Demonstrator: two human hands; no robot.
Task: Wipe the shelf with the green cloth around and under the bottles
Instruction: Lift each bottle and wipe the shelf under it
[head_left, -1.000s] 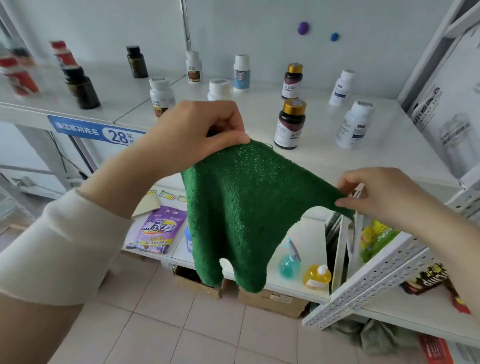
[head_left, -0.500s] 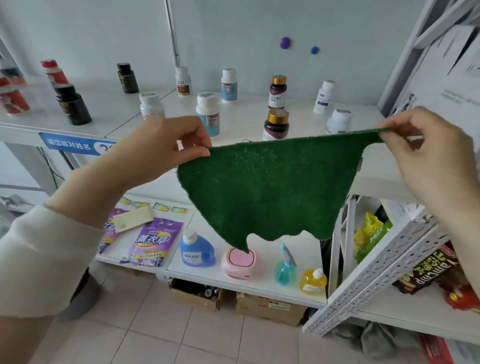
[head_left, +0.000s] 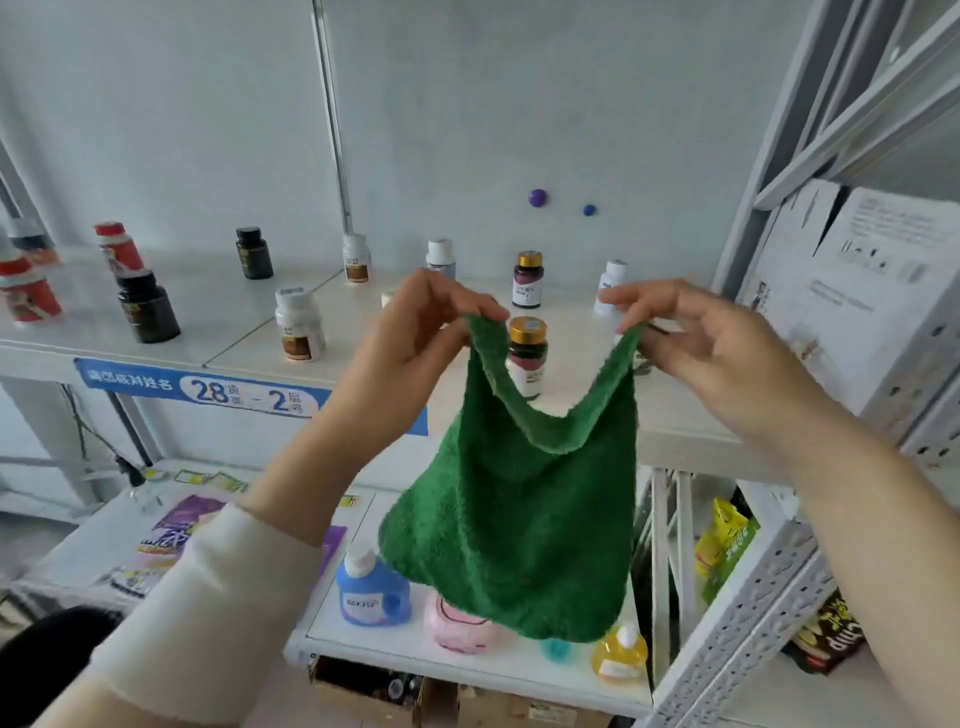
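Holds the green cloth (head_left: 519, 509) up in the air on the near side of the shelf (head_left: 208, 317), clear of its surface and touching no bottle. Pinches the left top corner with the left hand (head_left: 415, 338) — thumb and forefinger closed on the fabric, other fingers curled loosely behind, wrist bent, back of the hand turned left. Pinches the right top corner with the right hand (head_left: 701, 338) likewise, its fingers (head_left: 644, 297) pointing left toward the other hand, palm turned down and inward. Sets both hands at about one height, near each other yet apart, so that the top edge sags in a U between them and the rest hangs in a loose fold. Reaches in from the near left with a forearm in a cream sleeve (head_left: 208, 613), from the near right with a bare forearm.

Behind the dip of the cloth, upright on the shelf: a dark gold-capped bottle (head_left: 527, 353). Farther back: a second gold-capped bottle (head_left: 528, 278) and white bottles (head_left: 356, 258); to the left a brown-labelled bottle (head_left: 300, 325), dark bottles (head_left: 148, 306) and red-capped ones (head_left: 119, 252) — all standing, well apart. On the shelf's front edge, a blue label (head_left: 208, 392). Below the hanging cloth, on the lower shelf (head_left: 493, 673): a blue bottle (head_left: 371, 587), a pink container (head_left: 460, 626), a yellow bottle (head_left: 621, 654).
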